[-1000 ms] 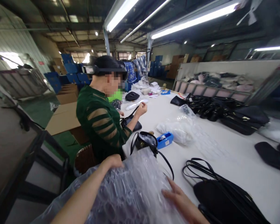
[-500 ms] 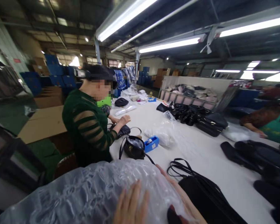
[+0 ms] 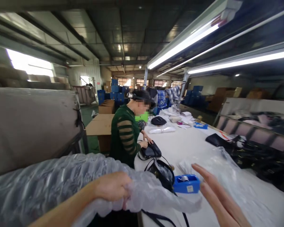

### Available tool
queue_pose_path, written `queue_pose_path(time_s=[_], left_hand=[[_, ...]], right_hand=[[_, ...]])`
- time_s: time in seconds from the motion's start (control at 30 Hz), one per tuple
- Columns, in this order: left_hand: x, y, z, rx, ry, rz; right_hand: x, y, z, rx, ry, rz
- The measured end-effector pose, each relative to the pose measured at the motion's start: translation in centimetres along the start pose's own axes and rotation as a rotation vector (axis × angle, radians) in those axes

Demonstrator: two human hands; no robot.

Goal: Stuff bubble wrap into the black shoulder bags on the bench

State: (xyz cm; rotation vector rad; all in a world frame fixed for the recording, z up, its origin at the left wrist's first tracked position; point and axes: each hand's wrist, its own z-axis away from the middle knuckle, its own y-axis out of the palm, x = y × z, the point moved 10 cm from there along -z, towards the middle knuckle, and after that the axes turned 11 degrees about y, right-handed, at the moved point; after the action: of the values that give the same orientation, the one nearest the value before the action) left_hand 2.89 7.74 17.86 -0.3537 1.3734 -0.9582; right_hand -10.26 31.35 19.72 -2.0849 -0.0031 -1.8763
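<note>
The left hand (image 3: pixel 112 186) grips with curled fingers the translucent plastic wrap (image 3: pixel 59 178), puffy and ribbed, reaching over the white tabletop (image 3: pixel 177 142). The right hand (image 3: pixel 219 197), fingers straightened, is near the wrap's tapered end.

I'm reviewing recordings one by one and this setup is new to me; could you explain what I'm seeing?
There's no machine: one camera on a person's head looks forward and down at their bare hands. The left hand grips a long bundle of puffy clear plastic; the right hand is open near the bundle's thin end, holding nothing visible. On the white table are a blue tape dispenser, a black bag beside it and more black bags to the right. A co-worker in green handles another bag.
</note>
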Motion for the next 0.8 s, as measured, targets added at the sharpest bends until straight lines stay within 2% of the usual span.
queue_pose_path(time_s=[0.07, 0.13, 0.2, 0.27, 0.37, 0.5, 0.57, 0.63, 0.7, 0.73, 0.8], left_hand=[[-2.3, -0.9, -0.3, 0.131, -0.029, -0.034], [-3.9, -1.2, -0.9, 0.203, -0.052, -0.065], [-4.9, -1.6, -1.1, 0.222, -0.059, -0.125], [-5.4, -2.4, -0.9, 0.182, -0.037, -0.155], [-5.2, -3.6, 0.2, 0.104, 0.024, -0.114], [-5.4, -4.8, 1.6, -0.02, 0.112, -0.108], [-5.7, -4.9, 1.7, -0.083, 0.093, -0.259], [-5.3, -4.6, 1.4, -0.141, 0.003, -0.519], [-4.1, -3.7, 0.8, -0.174, -0.078, -0.705], [-2.8, -3.2, 0.4, -0.188, -0.111, -0.725], [1.1, -2.0, 0.3, -0.217, -0.171, -0.665]], right_hand=[[6.1, 4.1, 2.0, 0.2, -0.231, 0.172], [9.8, 9.0, 4.1, 0.358, -0.363, 0.398], [9.9, 13.6, 5.3, 0.517, -0.347, 0.697], [9.2, 16.1, 5.5, 0.582, -0.37, 0.875], [8.7, 16.7, 4.7, 0.591, -0.445, 0.919], [8.7, 16.6, 4.3, 0.743, -0.462, 0.804], [9.0, 16.8, 4.1, 0.731, -0.498, 0.808], [8.7, 17.4, 4.0, 0.638, -0.532, 0.908], [7.5, 18.8, 5.1, 0.552, -0.598, 1.036], [6.5, 19.8, 6.2, 0.554, -0.635, 1.072], [4.1, 21.4, 9.1, 0.646, -0.681, 1.057]])
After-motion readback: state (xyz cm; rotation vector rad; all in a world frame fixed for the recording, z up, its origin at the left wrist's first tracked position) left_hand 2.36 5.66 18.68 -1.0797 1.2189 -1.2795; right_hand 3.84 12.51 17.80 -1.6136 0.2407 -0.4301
